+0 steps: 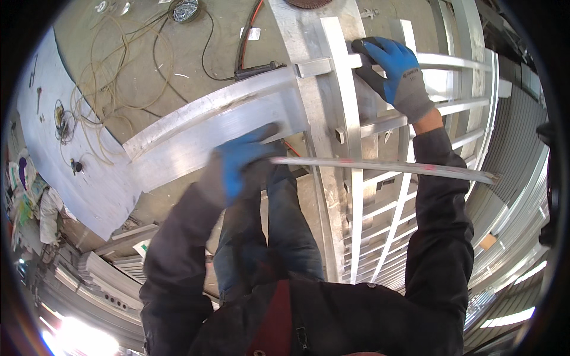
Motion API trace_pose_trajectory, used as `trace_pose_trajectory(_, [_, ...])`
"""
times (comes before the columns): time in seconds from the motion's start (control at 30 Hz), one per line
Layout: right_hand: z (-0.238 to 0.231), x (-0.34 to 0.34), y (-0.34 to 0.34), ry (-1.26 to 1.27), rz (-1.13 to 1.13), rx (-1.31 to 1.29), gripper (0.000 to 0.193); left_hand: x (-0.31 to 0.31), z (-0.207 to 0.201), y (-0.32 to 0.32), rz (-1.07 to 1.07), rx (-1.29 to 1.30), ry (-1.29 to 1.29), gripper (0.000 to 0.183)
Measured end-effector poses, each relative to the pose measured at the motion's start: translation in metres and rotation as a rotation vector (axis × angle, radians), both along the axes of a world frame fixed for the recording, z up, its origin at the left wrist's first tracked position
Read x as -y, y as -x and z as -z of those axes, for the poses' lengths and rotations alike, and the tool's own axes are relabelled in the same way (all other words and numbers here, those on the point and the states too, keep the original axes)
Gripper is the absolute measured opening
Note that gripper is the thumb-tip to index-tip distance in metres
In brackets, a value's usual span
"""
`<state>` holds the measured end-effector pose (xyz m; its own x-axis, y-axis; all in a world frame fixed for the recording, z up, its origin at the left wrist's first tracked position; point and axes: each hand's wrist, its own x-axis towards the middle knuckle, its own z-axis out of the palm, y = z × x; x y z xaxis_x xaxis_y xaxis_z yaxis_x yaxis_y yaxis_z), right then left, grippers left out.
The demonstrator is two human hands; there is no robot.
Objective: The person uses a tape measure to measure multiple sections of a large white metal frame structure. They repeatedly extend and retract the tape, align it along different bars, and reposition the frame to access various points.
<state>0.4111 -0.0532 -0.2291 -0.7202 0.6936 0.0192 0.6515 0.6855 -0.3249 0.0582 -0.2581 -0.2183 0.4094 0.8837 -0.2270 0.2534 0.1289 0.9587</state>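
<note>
My left hand (237, 169), in a blue and grey work glove, is blurred by motion and closed round one end of a long, thin metal strip (380, 165). The strip has pinkish-red marks and reaches to the right, above a silvery metal railing frame (354, 196) and past my right forearm. Higher up, my right hand (399, 71), gloved the same way, curls its fingers over a crossbar (451, 62) of that frame between two upright bars. Close to its fingertips a short square tube end (313, 67) sits against the nearer upright.
A broad, curved metal sheet piece (208, 121) lies left of the frame. Beyond it are a black handle (258, 70) on a cable and loose tangled hoses (119, 65) on the floor. Stacked metal profiles (515, 130) stand at right; a pale sheet (56, 136) lies at left.
</note>
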Motion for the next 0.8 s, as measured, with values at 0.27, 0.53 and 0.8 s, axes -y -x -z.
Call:
trace_pose_trajectory(0.27, [0.003,-0.002,0.009,-0.003,-0.004,-0.017,0.038,-0.052,0.022,-0.12,-0.219,0.065,0.032,0.024])
trace_pose_trajectory(0.53, [0.002,0.003,0.011,-0.055,-0.023,-0.039,0.043,-0.049,0.024,-0.122,-0.205,0.045,0.015,0.024])
trace_pose_trajectory(0.8, [0.0,0.005,0.013,-0.078,-0.022,0.009,0.041,-0.05,0.025,-0.12,-0.204,0.032,-0.002,0.025])
